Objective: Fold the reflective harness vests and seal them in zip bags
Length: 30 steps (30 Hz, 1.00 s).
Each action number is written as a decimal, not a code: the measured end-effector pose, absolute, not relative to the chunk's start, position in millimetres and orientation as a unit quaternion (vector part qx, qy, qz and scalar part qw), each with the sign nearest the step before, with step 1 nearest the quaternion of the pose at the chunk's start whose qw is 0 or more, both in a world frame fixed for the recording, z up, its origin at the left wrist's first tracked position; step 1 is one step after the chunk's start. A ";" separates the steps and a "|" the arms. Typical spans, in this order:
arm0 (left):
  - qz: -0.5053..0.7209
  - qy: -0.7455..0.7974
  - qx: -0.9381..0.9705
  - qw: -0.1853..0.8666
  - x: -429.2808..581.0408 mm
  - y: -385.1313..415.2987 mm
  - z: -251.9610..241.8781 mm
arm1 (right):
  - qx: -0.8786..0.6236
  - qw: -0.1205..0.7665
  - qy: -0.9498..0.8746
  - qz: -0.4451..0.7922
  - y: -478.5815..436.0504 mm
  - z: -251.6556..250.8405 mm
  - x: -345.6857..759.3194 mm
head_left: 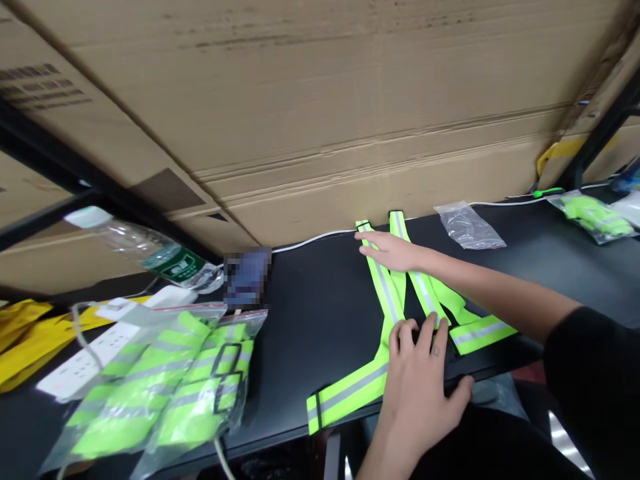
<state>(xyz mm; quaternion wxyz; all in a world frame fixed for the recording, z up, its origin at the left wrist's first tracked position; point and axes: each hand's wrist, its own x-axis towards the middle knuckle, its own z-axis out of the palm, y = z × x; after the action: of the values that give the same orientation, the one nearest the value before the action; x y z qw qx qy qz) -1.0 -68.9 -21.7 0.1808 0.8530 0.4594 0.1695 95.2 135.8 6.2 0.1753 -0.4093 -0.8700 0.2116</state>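
Note:
A neon yellow-green reflective harness [384, 283] with silver stripes and black sliders lies spread on the black table. Two straps run toward the back, and two waist ends reach out to the left and right along the front edge. My right hand [393, 252] lies flat across the upper straps, its fingers stretched to the left. Nearer the front edge, my left hand [417, 373] rests palm down on the lower part of the harness, fingers spread and slightly bent, thumb out to the right. My left hand hides the middle join of the straps.
At left are bagged reflective harnesses [150, 387], a white power strip [90, 357], a leaning plastic bottle [145, 247] and a blurred-out phone-like object [247, 277]. A clear plastic bag [470, 225] and another bagged harness [595, 215] lie right. Cardboard boxes [350, 120] wall the back.

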 end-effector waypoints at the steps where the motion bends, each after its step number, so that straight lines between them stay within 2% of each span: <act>1: 0.177 0.460 0.851 0.181 -0.8 -68.7 -22.3 | -0.402 0.180 -0.874 0.207 109.1 12.1 102.9; 6: 0.220 0.441 0.844 0.210 -4.2 -67.0 -19.0 | -0.338 0.218 -0.908 0.119 -20.9 7.5 155.6; 9: 0.242 0.405 0.858 0.202 -12.1 -69.3 -18.2 | -0.358 0.200 -0.902 0.135 -53.3 -9.5 181.1; 16: 0.188 0.469 0.860 0.075 -44.1 -78.4 -21.9 | -0.402 0.171 -0.876 0.201 -49.1 -15.5 193.1; 22: 0.171 0.493 0.841 0.144 -54.7 -71.9 -23.1 | -0.359 0.174 -0.901 0.167 -50.8 -18.6 204.2; 30: 0.177 0.510 0.818 0.198 -54.4 -72.2 -21.5 | -0.397 0.174 -0.886 0.162 -40.9 -22.5 211.9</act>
<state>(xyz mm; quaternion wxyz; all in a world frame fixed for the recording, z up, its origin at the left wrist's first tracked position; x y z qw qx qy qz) -54.4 -72.2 -21.5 0.1984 0.8181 0.5099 0.1769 211.9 -40.9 -22.5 0.1744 -0.3970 -0.8864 0.1621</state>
